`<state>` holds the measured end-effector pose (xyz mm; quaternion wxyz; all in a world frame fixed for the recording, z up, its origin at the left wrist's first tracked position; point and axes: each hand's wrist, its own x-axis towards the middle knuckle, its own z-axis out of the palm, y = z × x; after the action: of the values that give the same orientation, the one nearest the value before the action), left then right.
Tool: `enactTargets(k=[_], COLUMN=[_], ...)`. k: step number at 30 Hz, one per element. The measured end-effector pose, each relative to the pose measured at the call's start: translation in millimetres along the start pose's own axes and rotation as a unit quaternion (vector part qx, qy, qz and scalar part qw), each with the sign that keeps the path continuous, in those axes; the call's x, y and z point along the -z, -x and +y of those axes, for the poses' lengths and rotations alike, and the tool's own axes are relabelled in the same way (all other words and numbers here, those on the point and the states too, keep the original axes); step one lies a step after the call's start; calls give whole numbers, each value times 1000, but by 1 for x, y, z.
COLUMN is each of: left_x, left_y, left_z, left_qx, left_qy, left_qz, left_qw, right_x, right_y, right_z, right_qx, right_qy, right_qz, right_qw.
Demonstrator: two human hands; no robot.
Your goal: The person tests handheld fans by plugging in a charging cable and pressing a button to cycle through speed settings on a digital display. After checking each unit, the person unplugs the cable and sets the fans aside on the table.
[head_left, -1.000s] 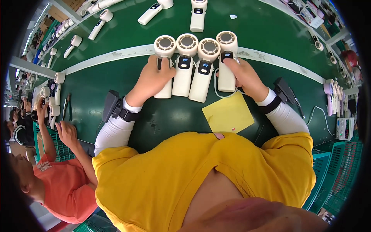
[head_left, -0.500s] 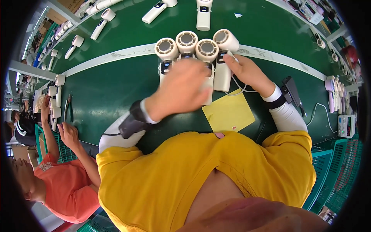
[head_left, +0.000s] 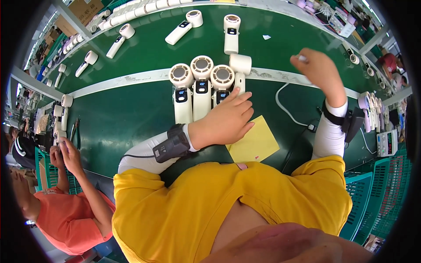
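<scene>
Several cream handheld fans stand close together in front of me; on the left one (head_left: 182, 105) and the middle one (head_left: 202, 94) lit displays show. My left hand (head_left: 226, 118) lies palm down over the lower handles of the two right-hand fans. Its fingers are spread, and their tips touch the rightmost fan (head_left: 240, 64), which lies turned on its side. What is beneath the palm is hidden. Up to the right, my right hand (head_left: 322, 72) is raised with bent fingers pinching something small and whitish, too blurred to name. A white cable (head_left: 280, 103) lies below it.
A yellow sheet (head_left: 254, 142) lies below my left hand. More fans (head_left: 180, 33) lie on the green surface beyond the pale strip (head_left: 144, 75). A co-worker (head_left: 72, 210) in orange sits at left; green baskets (head_left: 377, 193) stand at right.
My right hand has left the rightmost fan and risen to the right. That fan has turned on its side. My left hand has moved right and down onto the handles.
</scene>
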<state>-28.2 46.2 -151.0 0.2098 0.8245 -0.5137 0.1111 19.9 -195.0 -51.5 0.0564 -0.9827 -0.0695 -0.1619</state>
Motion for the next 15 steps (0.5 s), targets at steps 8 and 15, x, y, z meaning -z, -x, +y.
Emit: enactTargets(k=[8,15], left_x=[-10,-19], left_y=[-13,-30], left_z=[8,20], left_qx=[-62,-35], left_qy=[-146,25], left_qz=[3,-190], left_qw=[987,981], right_x=[5,-10], right_y=[-30,-35], right_z=[-15,-26], right_qx=[-31,-46], right_qy=[-234,-251], right_qz=[73,4], right_qw=[969,967])
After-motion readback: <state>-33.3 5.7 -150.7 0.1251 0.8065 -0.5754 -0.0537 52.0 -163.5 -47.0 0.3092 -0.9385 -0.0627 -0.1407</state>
